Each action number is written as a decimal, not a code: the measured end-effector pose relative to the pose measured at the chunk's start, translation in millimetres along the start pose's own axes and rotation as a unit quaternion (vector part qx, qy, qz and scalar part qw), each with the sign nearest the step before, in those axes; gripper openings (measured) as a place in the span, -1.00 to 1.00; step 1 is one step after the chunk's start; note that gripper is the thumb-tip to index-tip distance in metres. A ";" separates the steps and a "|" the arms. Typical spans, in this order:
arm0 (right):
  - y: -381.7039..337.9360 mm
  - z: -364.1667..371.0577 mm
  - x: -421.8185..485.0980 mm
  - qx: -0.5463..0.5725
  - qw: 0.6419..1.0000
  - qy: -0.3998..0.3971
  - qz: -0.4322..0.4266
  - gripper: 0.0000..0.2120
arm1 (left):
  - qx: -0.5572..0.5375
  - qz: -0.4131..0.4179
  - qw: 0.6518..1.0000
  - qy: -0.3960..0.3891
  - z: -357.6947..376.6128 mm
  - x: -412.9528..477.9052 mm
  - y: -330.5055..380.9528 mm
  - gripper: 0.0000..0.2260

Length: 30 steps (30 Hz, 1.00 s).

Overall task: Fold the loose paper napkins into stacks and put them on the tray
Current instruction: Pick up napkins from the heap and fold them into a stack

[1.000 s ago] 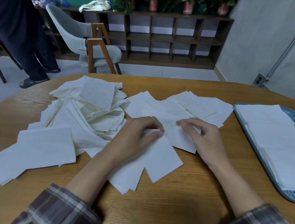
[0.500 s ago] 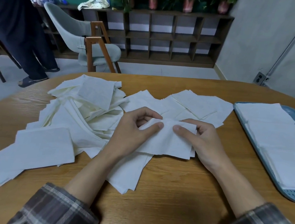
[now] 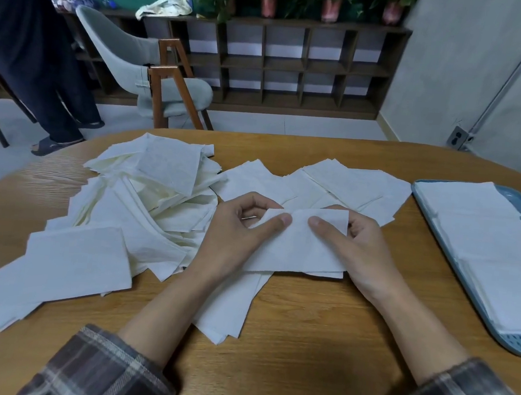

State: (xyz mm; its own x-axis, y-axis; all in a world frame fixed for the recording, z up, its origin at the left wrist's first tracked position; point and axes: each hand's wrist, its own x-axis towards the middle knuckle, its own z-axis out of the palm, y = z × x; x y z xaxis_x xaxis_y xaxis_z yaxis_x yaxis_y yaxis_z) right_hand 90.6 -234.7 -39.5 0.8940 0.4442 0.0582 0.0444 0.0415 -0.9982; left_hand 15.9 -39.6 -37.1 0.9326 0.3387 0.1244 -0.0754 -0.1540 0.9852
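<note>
Half-folded white paper napkin (image 3: 296, 247) at centre, just above the round wooden desk (image 3: 304, 341). Left hand (image 3: 234, 242) and right hand (image 3: 363, 255) pinch its far edge, thumbs on top, fingers (image 3: 243, 202) curled behind. Judged very light, limp and tearable: hold the corners, crease gently. Blue plastic tray (image 3: 519, 344) at right.

Both hands, left hand (image 3: 234, 235) and right hand (image 3: 361, 249), pinch one napkin (image 3: 296, 247) above the table (image 3: 304, 341).

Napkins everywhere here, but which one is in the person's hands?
The napkin at the centre, pinched by the left hand and right hand. All the others lie loose on the table or stacked on the tray.
</note>
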 end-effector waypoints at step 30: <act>-1.8 -12.6 2.0 -0.005 0.999 0.017 0.040 -0.82 | 0.039 -0.013 0.999 -0.002 -11.0 -0.1 8.8 -0.78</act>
State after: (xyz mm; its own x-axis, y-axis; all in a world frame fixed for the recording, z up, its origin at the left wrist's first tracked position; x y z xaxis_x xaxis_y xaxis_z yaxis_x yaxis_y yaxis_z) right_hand 97.9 -245.2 -37.7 0.9095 0.4152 -0.0213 -0.0225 -0.0019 -0.9997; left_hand 11.2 -30.8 -27.2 0.9353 0.3399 0.0984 -0.0241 -0.2164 0.9760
